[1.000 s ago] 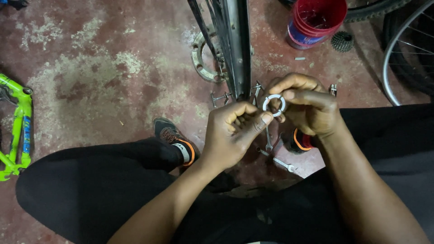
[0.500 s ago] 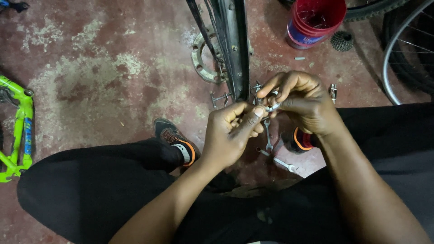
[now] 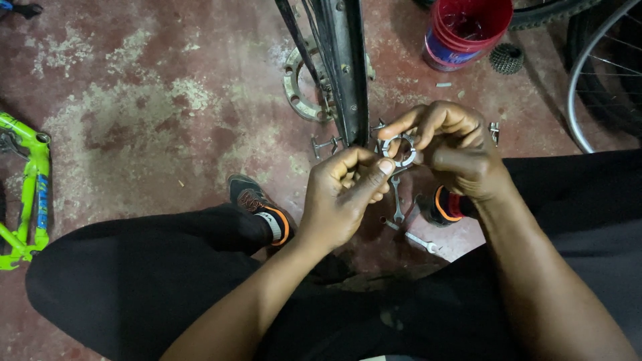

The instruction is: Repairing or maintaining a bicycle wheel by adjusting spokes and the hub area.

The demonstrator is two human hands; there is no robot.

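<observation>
We hold a small metal ring [image 3: 400,150] between both hands, just above our knees and right in front of the upright bicycle rim [image 3: 344,67]. Our right hand [image 3: 451,152] has its grip pinching the ring from the far side, the fingertips curled over its top edge. Our left hand [image 3: 348,197] meets it from below, thumb pressed against the ring's near edge with the other fingers folded in (so this grip is also closed on the ring).

Under the hands, on the worn red floor [image 3: 134,120], lie a couple of wrenches [image 3: 409,235], one straight down from the ring and one slanting off to the right. A toothed metal disc [image 3: 301,83] lies flat beside the rim's foot. Farther back stands a red bucket [image 3: 465,30], with a dark cog cluster [image 3: 506,59] just to its right. A spoked wheel [image 3: 595,87] curves in at the right edge, and a green bike frame [image 3: 27,180] lies at the far left, well apart from everything else. Our shoes [image 3: 257,204] rest on the floor on either side of the wrenches.
</observation>
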